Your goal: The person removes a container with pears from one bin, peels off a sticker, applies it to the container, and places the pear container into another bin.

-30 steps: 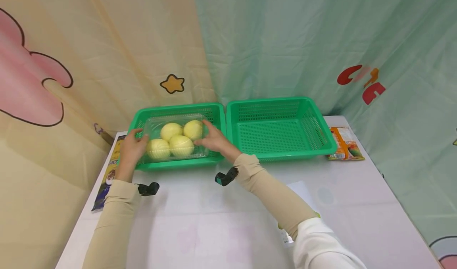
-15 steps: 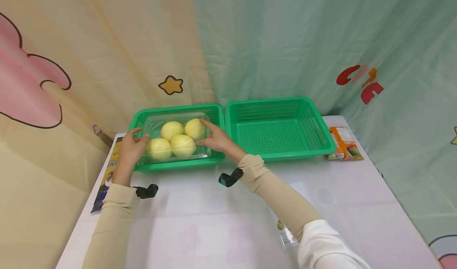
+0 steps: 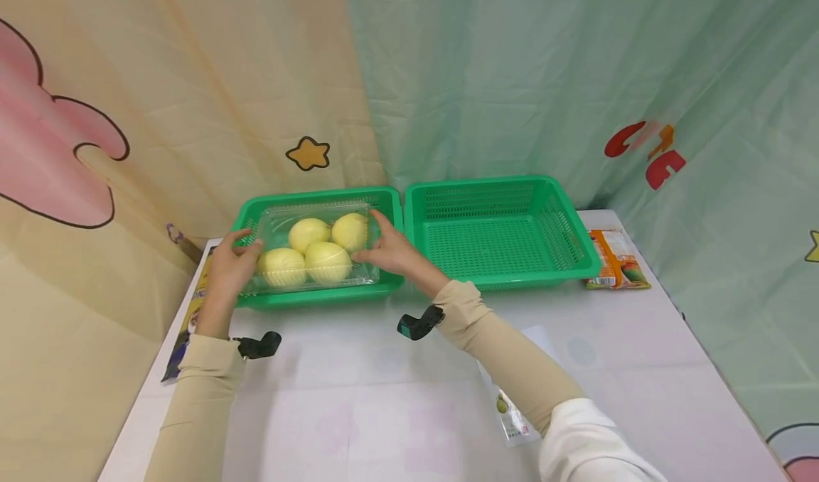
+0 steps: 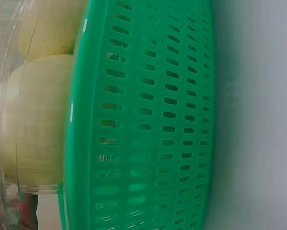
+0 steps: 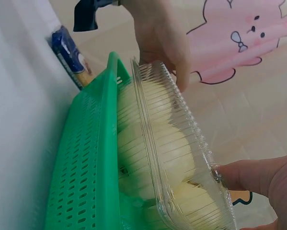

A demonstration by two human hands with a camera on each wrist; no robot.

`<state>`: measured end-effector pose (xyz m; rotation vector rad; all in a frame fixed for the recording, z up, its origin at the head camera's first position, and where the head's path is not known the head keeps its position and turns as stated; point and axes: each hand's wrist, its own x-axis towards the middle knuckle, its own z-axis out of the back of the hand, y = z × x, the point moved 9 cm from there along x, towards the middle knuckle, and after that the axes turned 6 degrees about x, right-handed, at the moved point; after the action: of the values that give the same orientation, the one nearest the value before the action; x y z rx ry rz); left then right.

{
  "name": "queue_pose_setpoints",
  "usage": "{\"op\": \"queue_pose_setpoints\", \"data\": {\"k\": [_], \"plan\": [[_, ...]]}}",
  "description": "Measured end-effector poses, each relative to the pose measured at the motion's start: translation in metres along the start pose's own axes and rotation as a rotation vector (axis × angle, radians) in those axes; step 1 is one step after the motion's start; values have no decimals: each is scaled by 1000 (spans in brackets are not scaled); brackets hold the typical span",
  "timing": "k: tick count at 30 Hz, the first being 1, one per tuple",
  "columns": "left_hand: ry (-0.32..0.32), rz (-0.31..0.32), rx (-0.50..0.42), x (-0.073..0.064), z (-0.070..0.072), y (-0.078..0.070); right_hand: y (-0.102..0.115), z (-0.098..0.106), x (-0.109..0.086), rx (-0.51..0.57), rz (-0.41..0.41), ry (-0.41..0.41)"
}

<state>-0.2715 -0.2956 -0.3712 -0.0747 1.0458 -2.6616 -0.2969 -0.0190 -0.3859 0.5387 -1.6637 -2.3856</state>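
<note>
A clear plastic clamshell box point(image 3: 275, 221) of several pale yellow round fruits point(image 3: 328, 262) sits within the left green basket point(image 3: 333, 295), standing up past its front rim in the right wrist view. My left hand point(image 3: 229, 265) grips the box's left end, thumb on the near side of it and fingers reaching behind. At the opposite end, my right hand point(image 3: 398, 254) holds the box, index finger along the far corner. Its thumb point(image 5: 251, 176) touches the lid's edge in the right wrist view. Through the clear wall in the left wrist view, the fruits point(image 4: 38, 120) show beside the rim.
A second green basket point(image 3: 489, 247) stands right alongside. Beyond it lies an orange snack bag point(image 3: 617, 258). A yellow and blue packet point(image 3: 185, 329) lies left of the left arm, and a clear printed packet point(image 3: 512, 418) partly under the right forearm. Curtains point(image 3: 448, 77) hang behind the table.
The box has shifted slightly right inside the left basket. My right hand moved a little right with it, and my left wrist drew slightly left. Both hands stay at the box's ends.
</note>
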Motion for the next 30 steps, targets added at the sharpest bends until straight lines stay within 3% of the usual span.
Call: {"op": "queue_pose_setpoints", "data": {"k": [17,30], "plan": [[-9,13,-116,-5,6,2,-7,6,-8,152,-41,30],[-63,37,-165,-2,5,9,-18,12,-2,198,-87,13]]}}
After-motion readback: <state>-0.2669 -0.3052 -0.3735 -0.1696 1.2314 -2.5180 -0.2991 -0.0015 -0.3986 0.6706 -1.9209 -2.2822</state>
